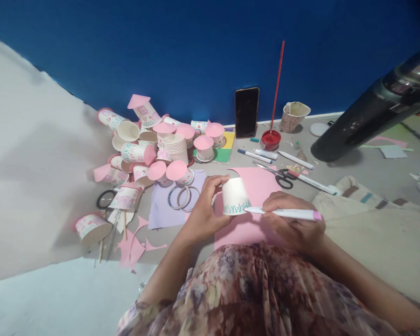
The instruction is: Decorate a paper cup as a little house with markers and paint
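Note:
A white paper cup (235, 193) is upside down over a pink paper sheet (255, 179), with green zigzag strokes along its rim. My left hand (210, 207) grips it from the left, thumb low and fingers near its base. In my right hand (296, 221) is a white marker (292, 213) with a pink end. Its tip meets the cup's lower right edge, by the green strokes. Left of the cup, two bangles (184, 198) lie on a lilac sheet (161, 212). Black-handled scissors (283, 178) rest beyond the pink sheet.
Decorated paper cups with pink tops (205, 148) crowd the left, around a stack of plain cups (175, 147). At the back are a phone (247, 113), a red pot (270, 140) with a stick, and several markers (296, 160). A dark bottle (364, 112) and cloth (374, 233) occupy the right.

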`<state>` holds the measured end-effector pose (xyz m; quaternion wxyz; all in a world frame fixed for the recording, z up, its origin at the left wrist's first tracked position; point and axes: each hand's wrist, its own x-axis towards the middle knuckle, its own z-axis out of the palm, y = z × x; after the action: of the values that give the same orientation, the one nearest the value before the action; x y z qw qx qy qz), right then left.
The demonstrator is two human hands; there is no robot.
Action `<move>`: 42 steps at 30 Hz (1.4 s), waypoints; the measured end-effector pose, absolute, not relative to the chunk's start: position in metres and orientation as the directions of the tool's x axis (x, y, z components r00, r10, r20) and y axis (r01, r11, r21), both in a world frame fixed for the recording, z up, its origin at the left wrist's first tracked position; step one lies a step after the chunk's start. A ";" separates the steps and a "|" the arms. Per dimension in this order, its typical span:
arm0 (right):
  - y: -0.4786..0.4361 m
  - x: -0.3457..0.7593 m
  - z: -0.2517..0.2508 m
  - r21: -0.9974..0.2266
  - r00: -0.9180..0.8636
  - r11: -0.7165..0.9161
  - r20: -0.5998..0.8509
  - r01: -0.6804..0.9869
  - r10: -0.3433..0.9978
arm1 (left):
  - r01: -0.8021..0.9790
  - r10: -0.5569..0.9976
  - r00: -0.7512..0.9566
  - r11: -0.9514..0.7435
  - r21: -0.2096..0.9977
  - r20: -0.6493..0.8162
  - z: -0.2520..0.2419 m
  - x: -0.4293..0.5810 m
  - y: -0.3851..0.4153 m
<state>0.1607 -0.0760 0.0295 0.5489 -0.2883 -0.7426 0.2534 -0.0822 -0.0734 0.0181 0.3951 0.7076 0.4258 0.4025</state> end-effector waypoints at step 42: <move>-0.077 0.169 0.030 -0.740 -0.206 0.664 0.637 0.108 0.743 | 0.020 0.953 0.273 -0.145 0.989 0.134 0.004 -0.078 -0.077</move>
<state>0.1692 -0.0767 0.0305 0.5571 -0.2945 -0.7222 0.2850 -0.0777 -0.0770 0.0038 0.5172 0.6076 0.4001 0.4509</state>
